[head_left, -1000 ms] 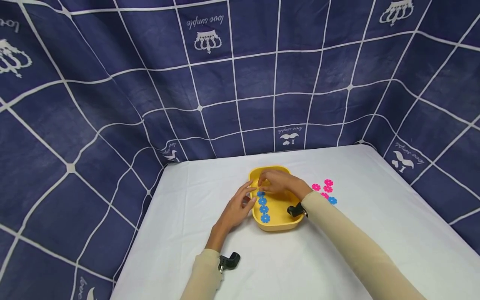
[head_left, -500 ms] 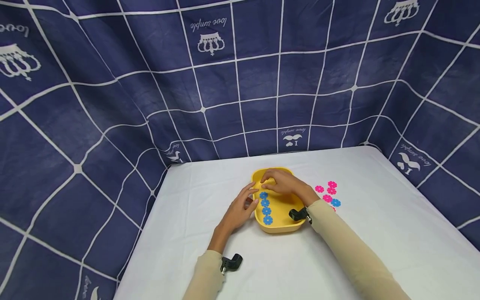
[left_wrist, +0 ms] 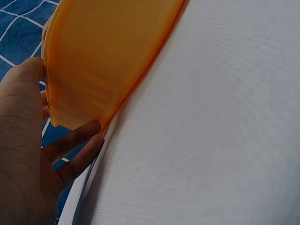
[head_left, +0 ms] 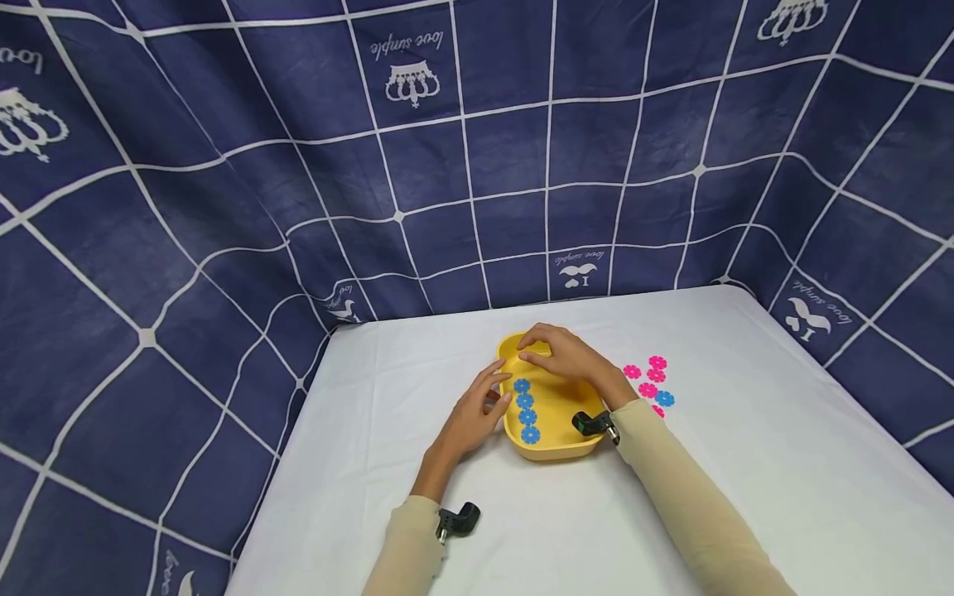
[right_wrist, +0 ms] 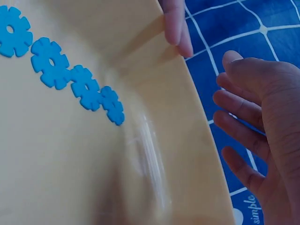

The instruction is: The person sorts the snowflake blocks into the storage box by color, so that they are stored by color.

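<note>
Just left of the frame's lower middle, the person's left grip rested against the side of the yellow box on the white counter, fingers spread over its rim and clasping nothing firmly that I could see. Inside, along the box's left part, four blue pieces lay in a row. To their right, the right grip hung over the box's far end, released and holding nothing; its fingertips had lifted away from the row's far piece since a second ago. I took that to mean this piece had been let go where it belonged. Right of centre, pink pieces lay beside one loose blue piece, outside the box, apparently not yet dealt with.
</note>
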Demonstrator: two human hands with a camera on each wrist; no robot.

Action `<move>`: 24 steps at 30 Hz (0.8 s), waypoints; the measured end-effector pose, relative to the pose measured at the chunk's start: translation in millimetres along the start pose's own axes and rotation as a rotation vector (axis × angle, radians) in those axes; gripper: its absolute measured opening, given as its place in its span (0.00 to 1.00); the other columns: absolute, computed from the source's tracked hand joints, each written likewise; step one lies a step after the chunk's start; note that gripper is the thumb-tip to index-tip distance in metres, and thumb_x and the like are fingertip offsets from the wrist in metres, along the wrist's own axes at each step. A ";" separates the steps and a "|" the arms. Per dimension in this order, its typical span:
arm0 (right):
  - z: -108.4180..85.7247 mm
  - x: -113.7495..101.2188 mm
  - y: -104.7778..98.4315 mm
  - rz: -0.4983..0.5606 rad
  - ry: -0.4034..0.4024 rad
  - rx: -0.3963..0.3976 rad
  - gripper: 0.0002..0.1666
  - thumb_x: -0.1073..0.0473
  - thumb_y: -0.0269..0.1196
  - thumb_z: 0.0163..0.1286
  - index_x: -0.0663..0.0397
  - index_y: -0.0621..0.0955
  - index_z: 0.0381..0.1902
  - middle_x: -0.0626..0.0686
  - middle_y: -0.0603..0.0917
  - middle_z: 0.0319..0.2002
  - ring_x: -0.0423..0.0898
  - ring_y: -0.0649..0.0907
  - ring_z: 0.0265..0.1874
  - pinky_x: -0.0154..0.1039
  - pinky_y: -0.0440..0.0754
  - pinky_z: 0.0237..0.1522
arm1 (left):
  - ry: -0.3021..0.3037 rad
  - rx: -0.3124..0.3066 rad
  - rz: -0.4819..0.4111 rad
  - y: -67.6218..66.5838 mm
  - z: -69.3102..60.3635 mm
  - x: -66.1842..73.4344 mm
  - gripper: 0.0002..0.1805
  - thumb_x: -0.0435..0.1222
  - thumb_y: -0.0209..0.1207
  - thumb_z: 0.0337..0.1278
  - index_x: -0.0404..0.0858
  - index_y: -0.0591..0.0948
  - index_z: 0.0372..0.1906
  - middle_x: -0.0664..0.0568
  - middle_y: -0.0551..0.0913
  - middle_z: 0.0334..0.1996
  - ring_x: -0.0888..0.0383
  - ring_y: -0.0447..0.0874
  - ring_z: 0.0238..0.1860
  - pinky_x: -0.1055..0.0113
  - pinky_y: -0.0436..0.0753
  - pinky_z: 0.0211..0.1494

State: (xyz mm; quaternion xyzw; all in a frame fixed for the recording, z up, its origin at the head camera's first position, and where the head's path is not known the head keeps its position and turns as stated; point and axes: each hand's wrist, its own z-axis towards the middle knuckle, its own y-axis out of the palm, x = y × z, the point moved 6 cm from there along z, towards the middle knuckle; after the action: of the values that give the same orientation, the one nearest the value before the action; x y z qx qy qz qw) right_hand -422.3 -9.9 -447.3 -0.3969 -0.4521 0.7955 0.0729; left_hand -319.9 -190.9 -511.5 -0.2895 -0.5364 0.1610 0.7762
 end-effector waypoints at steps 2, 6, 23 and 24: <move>-1.5 -2.3 -4.4 0.010 0.005 0.014 0.16 0.49 0.69 0.78 0.51 0.89 0.55 0.52 0.88 0.57 0.55 0.84 0.62 0.59 0.77 0.73 | 0.008 0.000 -0.001 -0.2 -0.1 0.4 0.27 0.50 0.54 0.85 0.44 0.73 0.78 0.65 0.57 0.85 0.57 0.84 0.59 0.64 0.88 0.56; -5.6 -5.0 -12.4 0.015 0.010 0.035 0.17 0.50 0.69 0.78 0.54 0.89 0.55 0.54 0.88 0.58 0.55 0.84 0.63 0.58 0.77 0.73 | 0.019 0.005 0.002 -0.3 -0.2 0.3 0.27 0.49 0.54 0.85 0.43 0.73 0.78 0.64 0.58 0.85 0.56 0.84 0.58 0.63 0.89 0.56; -35.8 2.1 -41.9 0.105 0.035 0.156 0.17 0.53 0.70 0.78 0.58 0.88 0.57 0.54 0.88 0.56 0.58 0.83 0.62 0.63 0.78 0.70 | 0.012 0.025 0.006 0.4 1.1 -1.0 0.27 0.50 0.54 0.84 0.44 0.74 0.77 0.67 0.58 0.85 0.57 0.84 0.58 0.63 0.89 0.55; -37.9 3.0 -43.1 0.105 0.033 0.162 0.17 0.53 0.70 0.78 0.58 0.88 0.57 0.54 0.88 0.57 0.58 0.83 0.62 0.63 0.78 0.70 | 0.015 0.027 0.005 0.3 1.2 -0.7 0.27 0.50 0.54 0.84 0.44 0.74 0.77 0.66 0.58 0.85 0.57 0.84 0.57 0.62 0.89 0.55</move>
State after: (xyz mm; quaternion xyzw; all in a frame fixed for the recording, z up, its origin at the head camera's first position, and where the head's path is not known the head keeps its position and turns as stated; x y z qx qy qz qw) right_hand -408.3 41.6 -426.0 -0.4261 -0.3633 0.8255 0.0706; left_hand -321.3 -190.7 -511.9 -0.2816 -0.5276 0.1678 0.7837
